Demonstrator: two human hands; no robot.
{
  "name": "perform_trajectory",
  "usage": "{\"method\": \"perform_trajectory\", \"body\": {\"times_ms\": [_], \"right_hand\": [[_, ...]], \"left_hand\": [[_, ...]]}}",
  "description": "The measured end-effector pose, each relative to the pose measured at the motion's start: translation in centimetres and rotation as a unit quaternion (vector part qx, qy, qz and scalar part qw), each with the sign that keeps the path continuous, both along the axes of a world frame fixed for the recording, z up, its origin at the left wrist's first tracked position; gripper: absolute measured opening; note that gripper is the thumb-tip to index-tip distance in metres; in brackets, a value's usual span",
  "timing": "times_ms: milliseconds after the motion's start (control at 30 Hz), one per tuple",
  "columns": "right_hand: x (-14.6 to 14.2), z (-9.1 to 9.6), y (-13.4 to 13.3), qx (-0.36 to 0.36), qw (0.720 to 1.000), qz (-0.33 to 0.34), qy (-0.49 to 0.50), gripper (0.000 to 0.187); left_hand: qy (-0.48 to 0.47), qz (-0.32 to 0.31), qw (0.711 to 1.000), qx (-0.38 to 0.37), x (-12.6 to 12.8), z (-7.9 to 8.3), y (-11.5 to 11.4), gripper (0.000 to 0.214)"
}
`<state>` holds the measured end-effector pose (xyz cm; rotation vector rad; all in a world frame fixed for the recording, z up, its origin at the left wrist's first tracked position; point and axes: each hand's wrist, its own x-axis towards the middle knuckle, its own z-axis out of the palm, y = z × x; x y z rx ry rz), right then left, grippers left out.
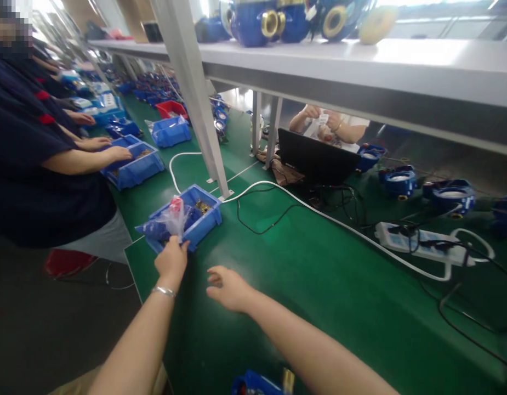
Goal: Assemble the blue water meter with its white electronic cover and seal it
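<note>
My left hand point(171, 262) is closed on a clear plastic bag point(175, 224) with something red in its upper part. The bag hangs over the near side of a blue parts bin point(208, 224), which holds small brass pieces point(202, 207) and more blue plastic. To the right of the bin, my right hand point(226, 289) hovers over the green table point(302, 291) with its fingers slightly curled and apart, holding nothing. At the bottom edge, a blue water meter point(257, 384) with a brass fitting is partly cut off.
A metal post point(195, 93) rises behind the bin and carries a shelf point(360, 60) with blue meters. A white cable point(319, 211) runs to a power strip point(421, 244). Co-workers stand at the left and behind a black monitor point(317, 156). Blue meters point(448, 195) line the right.
</note>
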<state>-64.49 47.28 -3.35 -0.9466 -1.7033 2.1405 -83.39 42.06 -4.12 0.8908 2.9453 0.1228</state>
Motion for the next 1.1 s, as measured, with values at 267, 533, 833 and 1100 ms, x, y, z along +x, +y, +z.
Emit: {"method": "perform_trajectory", "body": {"times_ms": [267, 533, 833, 1100], "right_hand": [[22.2, 3.7, 1.6, -0.014, 0.966, -0.187, -0.175, 0.011], [42.2, 6.8, -7.1, -0.040, 0.873, -0.383, -0.299, 0.020], [42.9, 1.3, -24.1, -0.319, 0.911, -0.206, -0.163, 0.089], [40.0, 0.4, -26.2, -0.383, 0.897, -0.220, 0.014, 0.095]], "left_hand": [[-0.005, 0.098, 0.991, -0.092, -4.8, 4.2, 6.8, 0.076], [-0.201, -0.091, 0.975, -0.014, 10.3, 2.4, -4.7, 0.080], [-0.036, -0.327, 0.943, 0.052, 29.0, 2.8, -23.5, 0.076], [0.017, -0.416, 0.907, -0.065, 31.6, 2.0, -22.5, 0.049]]}}
